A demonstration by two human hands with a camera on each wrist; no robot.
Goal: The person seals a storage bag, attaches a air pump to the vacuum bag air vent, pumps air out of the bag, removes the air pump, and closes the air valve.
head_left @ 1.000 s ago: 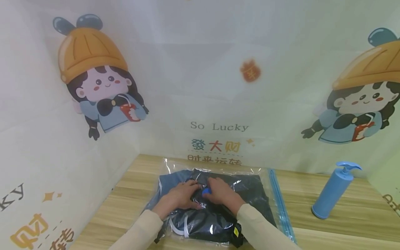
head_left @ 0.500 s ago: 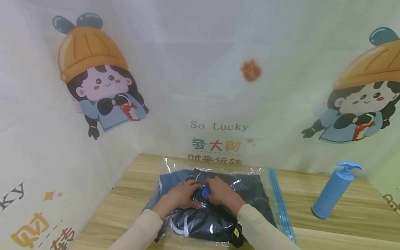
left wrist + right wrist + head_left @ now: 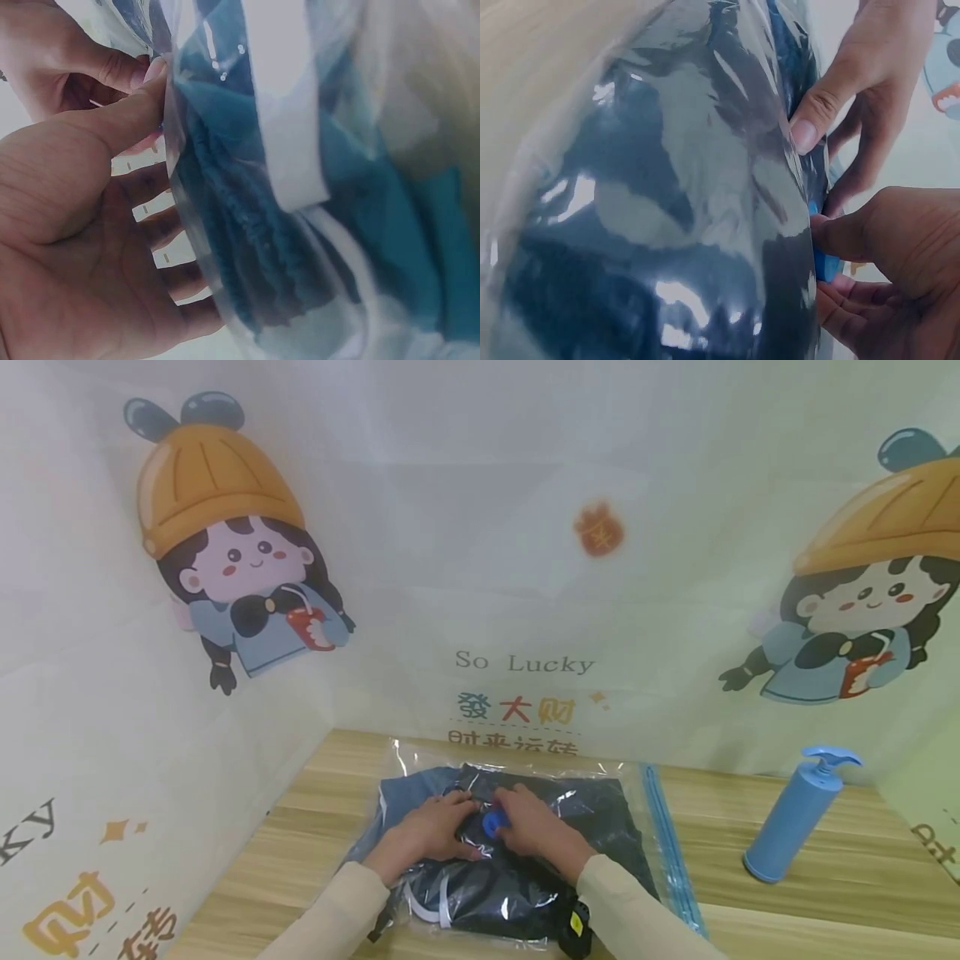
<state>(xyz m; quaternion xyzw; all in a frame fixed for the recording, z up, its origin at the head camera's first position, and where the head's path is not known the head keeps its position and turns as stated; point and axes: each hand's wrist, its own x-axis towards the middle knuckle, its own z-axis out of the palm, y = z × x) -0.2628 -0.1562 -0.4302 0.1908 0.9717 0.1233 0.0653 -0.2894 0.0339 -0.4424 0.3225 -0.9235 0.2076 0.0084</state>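
A clear plastic storage bag filled with folded dark and blue clothes lies on the table in the head view. On its upper face sits a round blue valve cap. My right hand pinches that cap from its right side; in the right wrist view thumb and fingers close on the blue cap. Just left of it, my left hand rests on the plastic, thumb and fingers spread. The left wrist view has the left palm against the bag, fingers extended.
A blue hand pump with a T-shaped handle stands on the wooden table to the right. The bag's blue zip strip runs along its right edge. A printed cloth backdrop encloses the table behind and on the left.
The right hand has turned slightly at the cap, and more of the blue shows now. My left hand stays in place on the bag. The head view has shifted a little.
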